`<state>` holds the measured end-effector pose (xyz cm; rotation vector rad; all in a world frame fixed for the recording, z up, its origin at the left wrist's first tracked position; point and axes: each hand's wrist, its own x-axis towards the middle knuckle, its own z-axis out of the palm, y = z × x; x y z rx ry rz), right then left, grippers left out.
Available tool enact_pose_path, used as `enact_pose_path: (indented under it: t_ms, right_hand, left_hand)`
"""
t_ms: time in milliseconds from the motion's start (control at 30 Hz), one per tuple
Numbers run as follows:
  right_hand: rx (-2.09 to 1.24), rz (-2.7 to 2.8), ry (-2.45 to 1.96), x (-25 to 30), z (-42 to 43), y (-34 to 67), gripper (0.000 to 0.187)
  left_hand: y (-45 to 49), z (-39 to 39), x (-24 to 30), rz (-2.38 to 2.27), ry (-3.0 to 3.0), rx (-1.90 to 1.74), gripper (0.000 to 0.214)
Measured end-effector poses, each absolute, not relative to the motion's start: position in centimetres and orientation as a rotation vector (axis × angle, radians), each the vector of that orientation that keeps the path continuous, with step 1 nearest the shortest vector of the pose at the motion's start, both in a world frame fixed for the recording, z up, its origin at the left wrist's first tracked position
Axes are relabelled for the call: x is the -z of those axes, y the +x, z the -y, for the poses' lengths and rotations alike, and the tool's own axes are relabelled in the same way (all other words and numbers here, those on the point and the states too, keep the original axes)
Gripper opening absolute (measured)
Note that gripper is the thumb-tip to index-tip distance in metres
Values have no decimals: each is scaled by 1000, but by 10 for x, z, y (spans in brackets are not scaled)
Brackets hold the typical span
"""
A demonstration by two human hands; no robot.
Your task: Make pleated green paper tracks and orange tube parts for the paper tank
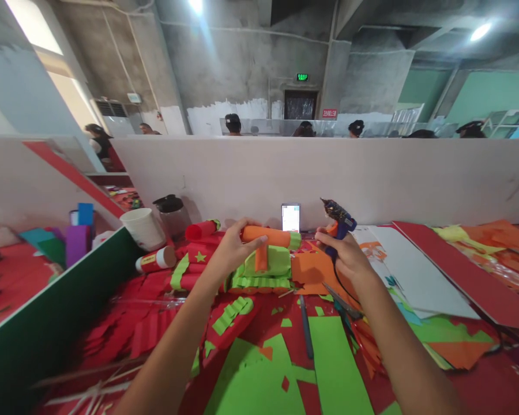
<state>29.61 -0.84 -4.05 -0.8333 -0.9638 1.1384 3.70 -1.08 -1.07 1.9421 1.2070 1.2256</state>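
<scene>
An orange paper tube (274,235) with a light-green band at its right end lies crosswise in my left hand (237,245), thumb and fingers closed round its left part. A shorter orange tube (261,259) stands below it, over a light-green paper model (278,265) with fringed strips. My right hand (345,256) grips a dark-blue hot glue gun (341,226) with an orange trigger, its nozzle pointing up and left. The gun is apart from the tube. To the left sits a red paper model (195,266) with a green star.
Green sheets (341,357), a dark stick-like tool (305,328) and scissors (343,302) lie in front. A phone (290,218) leans against the white partition (251,173). A white cup (143,229) and glue bottle (156,260) stand left. White boards (419,271) lie right.
</scene>
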Motion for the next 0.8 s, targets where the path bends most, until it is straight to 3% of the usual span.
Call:
enact_pose_path:
  t_ms: [200, 400, 567, 800]
  right_hand:
    - [-1253, 879, -588, 22, 14, 334, 40]
    - [-1214, 777, -342, 5, 28, 377, 42]
    - [-956, 926, -735, 10, 28, 388, 39]
    - [-1038, 1366, -1118, 28, 25, 363, 36]
  left_hand:
    - [20, 7, 8, -1156, 1581, -1343, 50]
    - [18, 3, 8, -1015, 1408, -1488, 46]
    - [12, 3, 8, -933, 1415, -1552, 40]
    - [3, 2, 6, -959, 1440, -1574, 39]
